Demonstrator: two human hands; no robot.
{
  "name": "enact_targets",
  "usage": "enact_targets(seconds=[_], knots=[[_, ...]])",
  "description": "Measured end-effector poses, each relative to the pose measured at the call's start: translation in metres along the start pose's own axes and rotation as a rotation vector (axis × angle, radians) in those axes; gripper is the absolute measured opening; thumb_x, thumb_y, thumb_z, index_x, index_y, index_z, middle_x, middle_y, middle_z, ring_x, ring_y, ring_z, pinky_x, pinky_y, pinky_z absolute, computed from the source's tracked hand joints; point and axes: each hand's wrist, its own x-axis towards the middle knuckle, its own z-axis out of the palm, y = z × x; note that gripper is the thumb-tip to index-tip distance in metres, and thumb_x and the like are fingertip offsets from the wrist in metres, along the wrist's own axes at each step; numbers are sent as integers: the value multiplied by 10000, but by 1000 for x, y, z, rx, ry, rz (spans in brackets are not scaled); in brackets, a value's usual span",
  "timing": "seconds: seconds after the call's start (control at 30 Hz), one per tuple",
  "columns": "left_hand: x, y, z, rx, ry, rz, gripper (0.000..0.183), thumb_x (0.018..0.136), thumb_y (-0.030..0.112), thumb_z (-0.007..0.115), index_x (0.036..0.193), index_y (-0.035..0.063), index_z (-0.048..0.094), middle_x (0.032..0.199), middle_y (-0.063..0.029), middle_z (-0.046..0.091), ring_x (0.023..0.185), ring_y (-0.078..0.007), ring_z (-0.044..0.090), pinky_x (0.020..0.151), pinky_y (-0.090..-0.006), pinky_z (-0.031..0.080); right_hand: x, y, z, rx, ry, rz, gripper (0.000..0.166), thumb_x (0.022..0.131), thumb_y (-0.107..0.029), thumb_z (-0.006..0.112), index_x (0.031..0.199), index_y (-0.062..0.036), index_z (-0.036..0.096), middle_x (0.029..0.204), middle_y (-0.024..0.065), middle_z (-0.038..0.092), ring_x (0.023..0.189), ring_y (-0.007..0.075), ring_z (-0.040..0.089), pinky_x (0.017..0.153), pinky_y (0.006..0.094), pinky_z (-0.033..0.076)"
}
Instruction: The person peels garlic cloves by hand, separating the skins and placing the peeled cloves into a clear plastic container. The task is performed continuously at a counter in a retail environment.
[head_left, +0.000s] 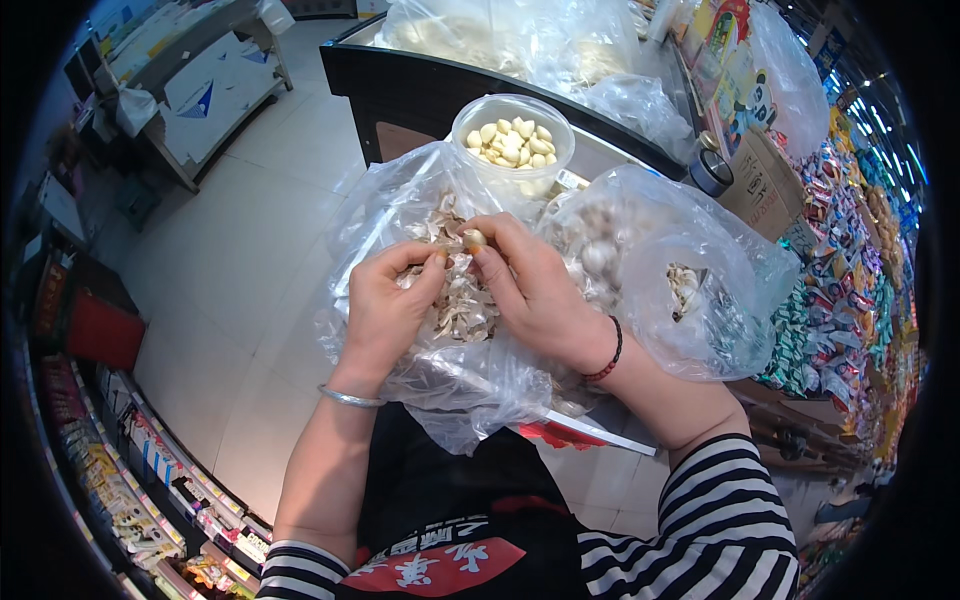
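My right hand (529, 289) holds a garlic clove (474, 238) between thumb and forefinger. Just to its left, my left hand (397, 300) has its thumb and forefinger pinched together; whether skin is between them is hard to tell. Beneath both hands, dry garlic skins (461, 307) lie in an open clear plastic bag (405, 176). A round clear plastic tub (465, 112) with peeled garlic cloves (517, 142) stands beyond the hands. Whole garlic bulbs (600, 256) show through another plastic bag (637, 195) on the right.
A black-edged display counter (465, 67) with filled plastic bags (517, 30) stands ahead. At right are a cardboard piece (761, 176), a dark-lidded jar (710, 172) and heaps of wrapped snacks (847, 255). Shelves of packets (127, 495) curve along the lower left.
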Motion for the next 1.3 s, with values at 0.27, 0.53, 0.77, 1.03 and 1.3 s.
enact_targets(seconds=[0.27,0.53,0.77,1.03,1.3], knots=[[2,4,1,-29,-42,-18,168,951,79,670,1026,-63,719,895,-52,700,809,-75,615,729,-238,500,1,-6,-3,72,-69,142,211,988,-51,533,1183,25,562,1003,225,661,904,385,659,786,422,513],[4,0,-8,-109,-173,113,150,975,60,645,1022,-67,711,956,-52,684,881,-97,609,798,-240,491,1,-3,-3,-32,-99,107,206,986,-85,538,1163,16,567,962,231,672,908,408,663,767,451,514],[3,-1,-11,-158,-158,33,111,953,37,657,985,-50,717,935,-35,685,869,-83,602,789,-234,486,0,-3,0,28,-118,134,194,986,-73,538,1157,16,558,968,233,675,904,410,666,772,443,516],[0,0,-6,-99,-46,-10,111,940,44,661,971,-47,716,919,-21,684,849,-73,602,773,-231,488,0,-1,3,202,-58,164,192,993,-30,539,1176,24,528,965,200,670,902,298,686,782,377,528],[5,-3,-1,-71,37,-53,160,954,96,676,1005,-51,718,915,-35,690,862,-75,609,772,-232,491,-1,0,1,278,52,85,228,995,-17,545,1218,20,522,964,173,661,863,229,676,765,346,533]])
